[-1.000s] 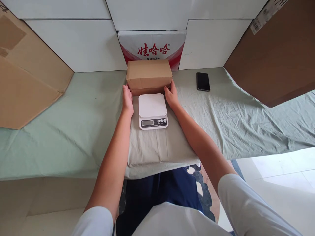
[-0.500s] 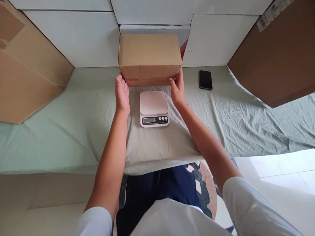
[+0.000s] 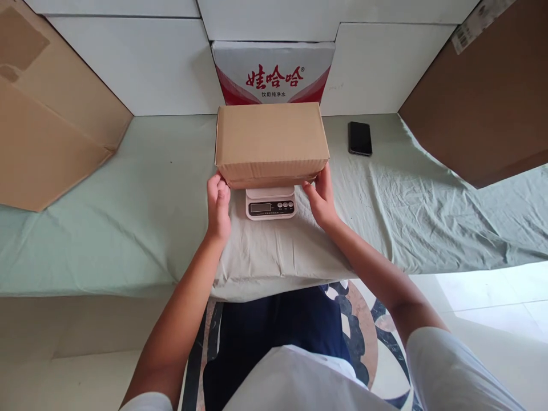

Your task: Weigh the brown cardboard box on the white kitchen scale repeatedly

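Note:
A closed brown cardboard box (image 3: 272,134) is held level between my two hands, over the white kitchen scale (image 3: 271,209). My left hand (image 3: 218,205) grips the box's near left lower corner, fingers curled beneath it. On the near right lower corner, my right hand (image 3: 320,195) has its thumb at the front and its fingers along the side. The box hides most of the weighing plate; only the front strip, display and buttons show. Whether the box touches the plate I cannot tell. The display shows no readable digits.
A black phone (image 3: 360,138) lies on the green cloth (image 3: 171,188) to the right. A white and red carton with Chinese lettering (image 3: 274,71) stands behind the box against white panels (image 3: 128,63). Large cardboard pieces flank the cloth at left (image 3: 55,125) and right (image 3: 479,108).
Both hands have brought the cardboard box down and toward me, over the scale. The weighing plate is now mostly covered, and the lettering on the carton behind has come into sight.

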### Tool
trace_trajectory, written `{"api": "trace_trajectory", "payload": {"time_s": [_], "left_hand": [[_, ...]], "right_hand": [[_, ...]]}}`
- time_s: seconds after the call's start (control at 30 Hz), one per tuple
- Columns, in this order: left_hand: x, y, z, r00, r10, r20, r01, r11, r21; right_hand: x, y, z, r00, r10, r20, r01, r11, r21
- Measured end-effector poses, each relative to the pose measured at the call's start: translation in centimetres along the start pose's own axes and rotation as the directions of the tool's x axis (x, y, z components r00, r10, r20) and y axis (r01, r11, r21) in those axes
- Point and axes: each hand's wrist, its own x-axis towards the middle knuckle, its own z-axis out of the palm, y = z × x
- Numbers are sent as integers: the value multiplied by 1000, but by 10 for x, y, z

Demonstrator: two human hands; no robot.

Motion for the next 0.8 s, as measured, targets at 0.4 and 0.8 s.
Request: {"api": "trace_trajectory", "payload": {"time_s": [0.4, 0.8], "left_hand": [[-6, -6, -4, 1000, -7, -1, 7, 1000, -24], [-12, 1, -1, 999, -50, 9, 50, 999, 8]], "right_hand": [[-9, -3, 3, 997, 54, -56, -50, 996, 72], [-12, -3, 5, 995, 69, -76, -65, 996, 53]]}}
